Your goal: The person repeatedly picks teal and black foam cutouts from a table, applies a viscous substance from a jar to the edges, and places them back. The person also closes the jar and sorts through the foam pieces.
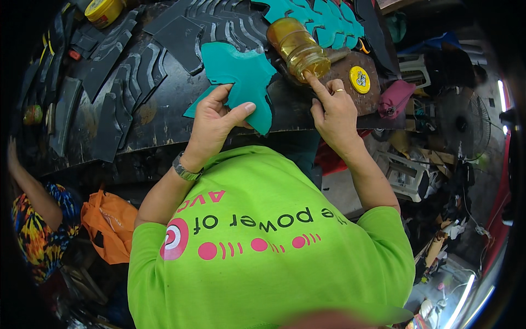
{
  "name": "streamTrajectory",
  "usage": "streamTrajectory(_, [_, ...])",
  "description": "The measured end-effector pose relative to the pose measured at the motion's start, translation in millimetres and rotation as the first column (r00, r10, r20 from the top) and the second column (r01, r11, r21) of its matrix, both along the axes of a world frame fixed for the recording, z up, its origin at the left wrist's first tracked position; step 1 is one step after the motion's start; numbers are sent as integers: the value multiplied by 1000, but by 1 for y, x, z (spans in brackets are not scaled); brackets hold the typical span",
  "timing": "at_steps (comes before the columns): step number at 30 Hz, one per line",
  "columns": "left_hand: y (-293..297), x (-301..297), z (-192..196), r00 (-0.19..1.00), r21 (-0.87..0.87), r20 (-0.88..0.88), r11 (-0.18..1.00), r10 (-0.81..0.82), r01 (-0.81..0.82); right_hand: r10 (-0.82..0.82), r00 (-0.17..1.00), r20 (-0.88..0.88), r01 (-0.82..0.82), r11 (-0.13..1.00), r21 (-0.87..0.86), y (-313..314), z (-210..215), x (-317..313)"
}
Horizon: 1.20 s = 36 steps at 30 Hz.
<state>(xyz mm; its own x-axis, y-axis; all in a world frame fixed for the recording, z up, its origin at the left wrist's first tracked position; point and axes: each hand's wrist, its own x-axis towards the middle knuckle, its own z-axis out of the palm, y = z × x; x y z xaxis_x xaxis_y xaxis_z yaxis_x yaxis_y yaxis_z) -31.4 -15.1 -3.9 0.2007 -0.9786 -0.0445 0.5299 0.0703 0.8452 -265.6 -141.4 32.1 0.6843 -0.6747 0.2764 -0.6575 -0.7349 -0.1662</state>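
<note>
My left hand [215, 116] pinches the lower edge of a teal cut piece [236, 66] between thumb and fingers. The piece is flat, with pointed, curved outlines, and seems to be sheet material such as leather or foam. To its right a clear plastic jar [293, 44] lies tilted with its mouth toward me, holding an amber, glue-like substance. The stretched index finger of my right hand [335, 107] reaches to the jar's mouth; whether the tip is inside is hard to see. The other right fingers are curled loosely, holding nothing visible. A ring sits on one.
Rows of dark cut pieces [134, 77] overlap across the black table [164, 129]. More teal pieces [323, 19] lie beyond the jar. A yellow lid [359, 80] rests on a brown board [368, 101], beside a pink pouch [396, 98]. Another person's arm [35, 189] shows at left.
</note>
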Motion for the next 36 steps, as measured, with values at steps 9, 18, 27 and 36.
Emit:
streamTrajectory(9, [-2, 1, 0, 998, 5, -50, 999, -41, 41, 157, 752, 641, -292, 950, 110, 1, 62, 2])
streamTrajectory(18, [-2, -4, 16, 991, -11, -135, 1000, -20, 18, 107, 695, 711, -429, 856, 289, 25, 35, 57])
streamTrajectory(27, [-3, -5, 17, 973, -24, -223, 998, -55, 51, 54, 737, 674, -368, 868, 332, 28, 15, 63])
streamTrajectory(36, [-2, -2, 25, 942, -27, -321, 995, -96, 92, 174, 736, 654, -422, 874, 242, 23, 14, 65])
